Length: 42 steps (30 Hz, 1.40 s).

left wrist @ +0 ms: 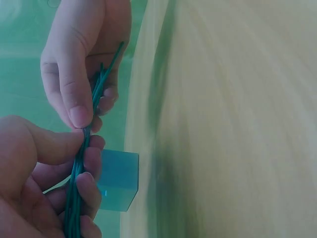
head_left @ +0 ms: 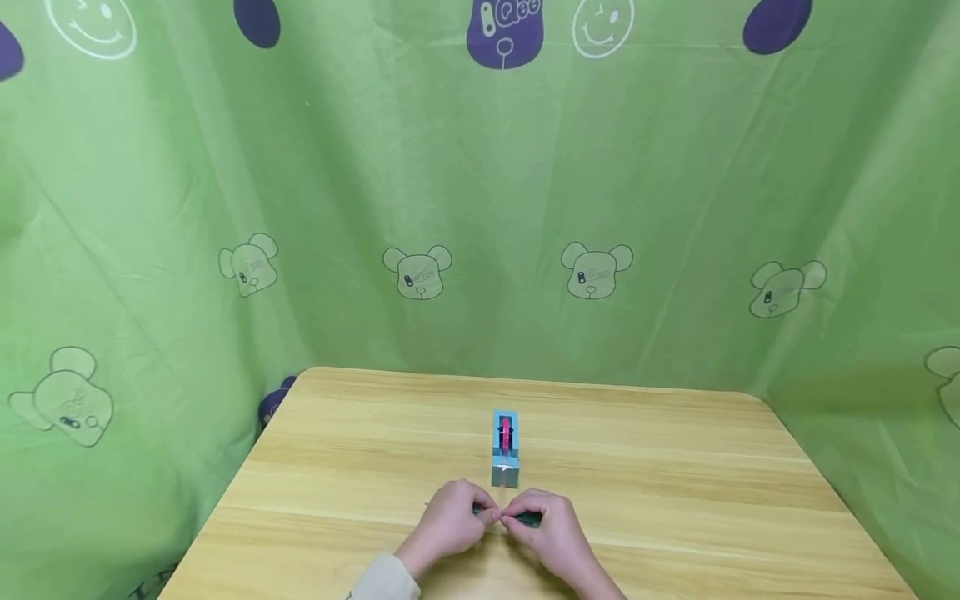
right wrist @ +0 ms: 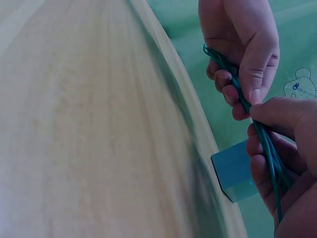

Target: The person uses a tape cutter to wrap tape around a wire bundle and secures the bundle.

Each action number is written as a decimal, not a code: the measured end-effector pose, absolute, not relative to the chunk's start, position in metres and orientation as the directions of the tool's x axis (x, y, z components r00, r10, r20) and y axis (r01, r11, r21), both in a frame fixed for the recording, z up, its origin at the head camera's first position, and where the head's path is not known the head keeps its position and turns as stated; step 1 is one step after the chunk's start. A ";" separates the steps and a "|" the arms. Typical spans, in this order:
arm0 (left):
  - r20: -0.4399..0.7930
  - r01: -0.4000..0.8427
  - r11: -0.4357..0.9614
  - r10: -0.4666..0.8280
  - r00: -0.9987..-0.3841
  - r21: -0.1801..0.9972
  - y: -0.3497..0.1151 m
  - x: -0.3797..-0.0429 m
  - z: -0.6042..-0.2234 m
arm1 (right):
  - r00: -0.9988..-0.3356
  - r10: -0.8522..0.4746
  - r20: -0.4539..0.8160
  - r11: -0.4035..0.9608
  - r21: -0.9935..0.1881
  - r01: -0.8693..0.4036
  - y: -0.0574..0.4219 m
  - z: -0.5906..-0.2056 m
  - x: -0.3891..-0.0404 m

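Both hands meet in front of the tape dispenser [head_left: 505, 477], over the near half of the table. Between them runs a thin bundle of green cord [left wrist: 73, 203], folded into several strands, with a looped end showing past the left hand in the right wrist view. My left hand [head_left: 452, 518] grips one half of the bundle, fingers curled round it. The right hand [head_left: 553, 531] pinches the other half, thumb close to the left thumb at the bundle's middle. A clear strip of tape [head_left: 502, 495] reaches from the dispenser toward the fingertips.
The blue dispenser carries a pink tape roll [head_left: 506, 435] and stands upright just beyond the hands. The light wooden table [head_left: 660, 467] has rounded far corners. A green curtain [head_left: 495, 183] printed with bear heads hangs behind it and along both sides.
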<state>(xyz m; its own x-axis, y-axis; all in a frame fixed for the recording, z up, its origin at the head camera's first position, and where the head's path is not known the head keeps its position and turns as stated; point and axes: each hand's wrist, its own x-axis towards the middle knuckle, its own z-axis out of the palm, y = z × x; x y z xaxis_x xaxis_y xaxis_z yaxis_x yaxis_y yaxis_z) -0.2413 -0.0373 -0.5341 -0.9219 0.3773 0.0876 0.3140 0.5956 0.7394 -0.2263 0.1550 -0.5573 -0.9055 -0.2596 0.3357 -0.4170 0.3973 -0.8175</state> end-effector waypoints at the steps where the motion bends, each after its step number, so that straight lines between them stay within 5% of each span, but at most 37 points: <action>1: 0.095 0.317 0.598 0.373 -0.923 0.736 -0.037 -0.241 -0.534 | -0.912 -0.257 0.319 0.397 -0.826 -0.400 0.155 -0.557 -0.226; 19: 0.156 0.361 0.611 0.363 -0.919 0.704 -0.036 -0.242 -0.537 | -0.950 -0.272 0.156 0.443 -0.856 -0.268 0.157 -0.547 -0.228; 30: 0.098 0.367 0.585 0.439 -0.893 0.723 -0.041 -0.246 -0.530 | -0.941 -0.254 0.224 0.361 -0.881 -0.307 0.156 -0.550 -0.227; 42: 0.037 0.346 0.588 0.471 -0.881 0.731 -0.044 -0.248 -0.526 | -0.870 -0.285 0.403 0.400 -0.775 -0.490 0.155 -0.555 -0.228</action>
<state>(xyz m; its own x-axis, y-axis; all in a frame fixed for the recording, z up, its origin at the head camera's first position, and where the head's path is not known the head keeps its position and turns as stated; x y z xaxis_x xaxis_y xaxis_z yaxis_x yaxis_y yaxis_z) -0.2479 -0.0436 -0.5259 -0.8812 0.4714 0.0372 0.3456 0.5883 0.7311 -0.2283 0.1546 -0.5547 -0.8698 -0.2852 0.4026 -0.4898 0.3997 -0.7748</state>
